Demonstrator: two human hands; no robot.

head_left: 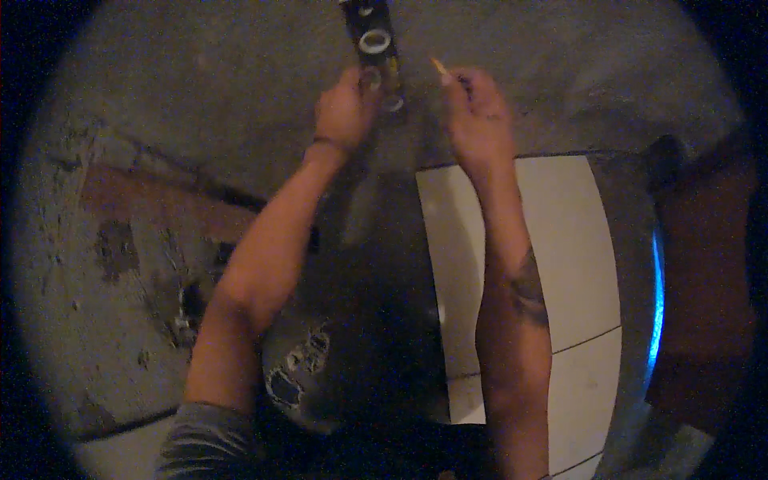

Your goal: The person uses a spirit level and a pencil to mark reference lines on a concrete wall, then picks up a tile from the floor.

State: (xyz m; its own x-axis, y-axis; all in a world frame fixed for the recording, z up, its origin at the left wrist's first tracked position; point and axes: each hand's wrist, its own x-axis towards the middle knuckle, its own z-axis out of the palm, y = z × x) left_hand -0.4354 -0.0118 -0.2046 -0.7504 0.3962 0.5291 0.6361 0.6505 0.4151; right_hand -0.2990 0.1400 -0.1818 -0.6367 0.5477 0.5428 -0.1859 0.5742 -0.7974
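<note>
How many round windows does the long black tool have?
2 show on the long black level tool against the wall: one above the left hand, one beside its fingers. More may be hidden.

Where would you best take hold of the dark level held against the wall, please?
Grip the dark level on its narrow side edges near the lower end, from the left, where the left hand already holds it. That probably leaves its round vials uncovered and the right hand free with the pencil.

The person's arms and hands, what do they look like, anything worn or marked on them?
Both forearms are bare. The left hand has a thin dark band at its wrist, and a grey ribbed sleeve covers the upper left arm. The right hand wears nothing visible; its forearm bears a dark tattoo near the elbow.
</note>
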